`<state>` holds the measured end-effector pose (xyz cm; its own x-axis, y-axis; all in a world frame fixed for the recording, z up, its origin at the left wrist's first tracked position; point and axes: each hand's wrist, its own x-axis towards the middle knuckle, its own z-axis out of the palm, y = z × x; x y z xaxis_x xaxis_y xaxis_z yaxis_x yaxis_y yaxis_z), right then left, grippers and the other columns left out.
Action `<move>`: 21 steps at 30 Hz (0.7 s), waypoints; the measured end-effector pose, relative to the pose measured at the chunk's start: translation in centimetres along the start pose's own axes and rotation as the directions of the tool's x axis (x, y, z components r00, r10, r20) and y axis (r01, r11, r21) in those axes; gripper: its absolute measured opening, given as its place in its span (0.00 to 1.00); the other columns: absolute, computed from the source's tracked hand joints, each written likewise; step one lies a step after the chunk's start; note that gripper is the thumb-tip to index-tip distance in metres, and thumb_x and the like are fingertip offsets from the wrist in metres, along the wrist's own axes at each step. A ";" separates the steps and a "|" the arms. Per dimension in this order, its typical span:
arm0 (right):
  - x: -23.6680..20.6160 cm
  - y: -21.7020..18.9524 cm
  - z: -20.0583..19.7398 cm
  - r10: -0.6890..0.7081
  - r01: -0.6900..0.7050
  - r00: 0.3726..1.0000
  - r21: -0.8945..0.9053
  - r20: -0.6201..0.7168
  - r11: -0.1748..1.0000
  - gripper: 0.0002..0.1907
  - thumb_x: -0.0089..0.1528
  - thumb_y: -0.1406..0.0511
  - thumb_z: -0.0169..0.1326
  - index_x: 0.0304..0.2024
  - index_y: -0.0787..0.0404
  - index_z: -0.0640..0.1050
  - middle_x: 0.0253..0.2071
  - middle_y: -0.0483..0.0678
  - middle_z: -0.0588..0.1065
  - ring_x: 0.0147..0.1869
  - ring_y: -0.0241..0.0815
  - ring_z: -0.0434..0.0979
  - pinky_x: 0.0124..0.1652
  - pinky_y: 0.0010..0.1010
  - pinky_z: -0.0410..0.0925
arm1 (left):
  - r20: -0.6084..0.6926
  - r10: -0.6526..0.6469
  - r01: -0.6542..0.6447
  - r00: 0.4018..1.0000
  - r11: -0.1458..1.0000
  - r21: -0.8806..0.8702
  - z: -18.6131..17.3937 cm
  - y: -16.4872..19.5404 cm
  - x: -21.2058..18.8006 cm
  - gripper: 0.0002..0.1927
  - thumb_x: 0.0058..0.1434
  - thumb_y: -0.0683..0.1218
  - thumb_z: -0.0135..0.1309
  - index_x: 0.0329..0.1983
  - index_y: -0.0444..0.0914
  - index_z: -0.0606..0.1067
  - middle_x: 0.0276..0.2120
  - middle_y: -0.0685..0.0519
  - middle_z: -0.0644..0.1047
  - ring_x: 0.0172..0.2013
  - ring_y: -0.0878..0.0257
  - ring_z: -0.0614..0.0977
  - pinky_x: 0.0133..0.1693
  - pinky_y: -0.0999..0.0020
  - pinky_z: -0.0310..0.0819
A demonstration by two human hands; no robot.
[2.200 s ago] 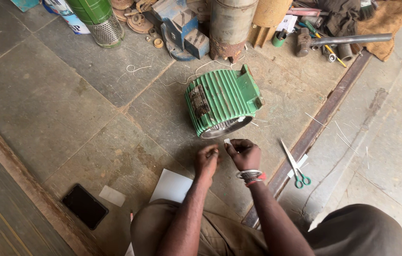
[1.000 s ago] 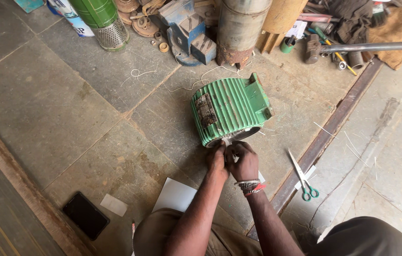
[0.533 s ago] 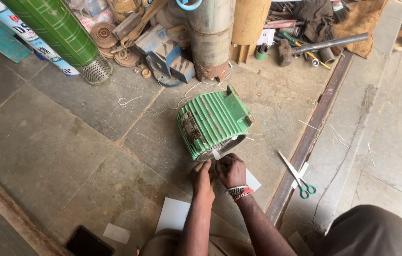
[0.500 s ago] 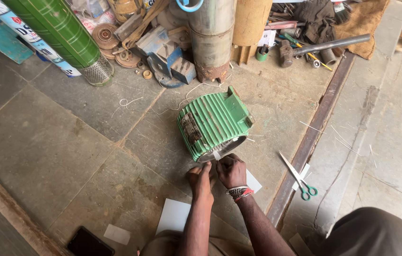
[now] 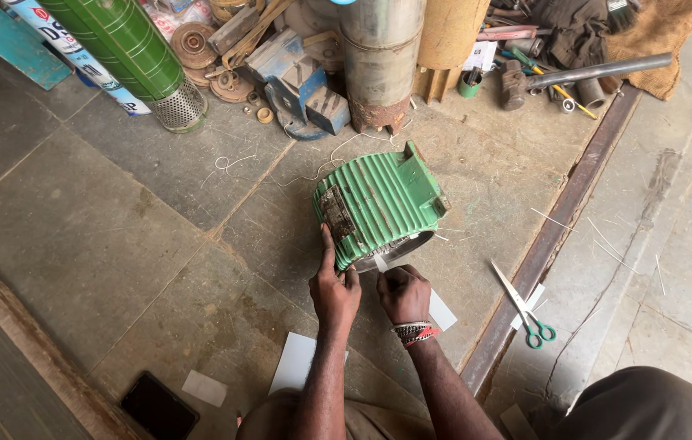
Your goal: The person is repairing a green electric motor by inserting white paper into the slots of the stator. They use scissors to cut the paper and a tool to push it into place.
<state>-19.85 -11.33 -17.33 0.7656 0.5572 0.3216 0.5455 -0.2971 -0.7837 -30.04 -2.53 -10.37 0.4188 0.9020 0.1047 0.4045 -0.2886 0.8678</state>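
The left hand [image 5: 334, 289] is resting against the near rim of the green motor housing [image 5: 379, 204], index finger stretched up along its ribbed side, the other fingers curled loosely. The right hand [image 5: 403, 293] is sitting just beside it, fingers pressed together and pinching a small white paper strip [image 5: 381, 262] at the housing's open lower edge. The housing is lying on its side on the stone floor [image 5: 118, 244], in front of the person's knees.

A white paper sheet [image 5: 293, 363] is lying on the floor under the left forearm, and another white piece [image 5: 442, 310] is showing to the right of the right hand. Green-handled scissors [image 5: 523, 310] are lying beside a metal rail [image 5: 558, 236]. A dark phone [image 5: 158, 405] is lying at lower left, a small pale card [image 5: 204, 388] next to it. At upper left, a green ribbed cylinder [image 5: 122, 45] is leaning beside a white tube bearing a red and blue label [image 5: 77, 49].
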 end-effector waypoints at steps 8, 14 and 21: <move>1.8 0.5 1.6 -0.101 0.102 0.995 0.006 -0.021 0.995 0.05 0.57 0.67 0.63 0.30 0.63 0.83 0.35 0.53 0.81 0.33 0.51 0.83 0.35 0.38 0.75 | 0.002 -0.013 0.013 1.000 1.000 0.008 0.4 -0.5 0.2 0.49 0.59 0.34 0.54 0.79 0.52 0.46 0.57 0.36 0.77 0.51 0.46 0.84 0.48 0.53 0.85; -1.7 0.2 -0.2 -0.199 0.208 0.975 -0.092 0.097 0.974 0.24 0.57 0.70 0.57 0.57 0.64 0.78 0.58 0.55 0.76 0.58 0.56 0.75 0.57 0.41 0.69 | -0.020 -0.072 0.070 0.997 0.995 -0.073 2.5 -1.7 -1.0 0.47 0.63 0.34 0.51 0.79 0.48 0.40 0.64 0.32 0.68 0.57 0.44 0.78 0.53 0.52 0.79; -3.4 -0.5 -1.6 -0.192 0.292 0.921 -0.274 0.339 0.916 0.46 0.53 0.63 0.57 0.73 0.63 0.59 0.74 0.59 0.57 0.72 0.64 0.58 0.67 0.51 0.57 | -0.036 -0.133 0.125 0.990 0.978 -0.168 2.9 -2.8 -1.9 0.40 0.67 0.38 0.49 0.79 0.51 0.48 0.64 0.39 0.73 0.56 0.50 0.82 0.51 0.58 0.82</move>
<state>-22.17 -14.30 -17.19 0.4844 0.8332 0.2665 0.8170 -0.3219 -0.4785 -29.62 -4.34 -14.40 0.3314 0.9435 0.0057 0.3118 -0.1152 0.9432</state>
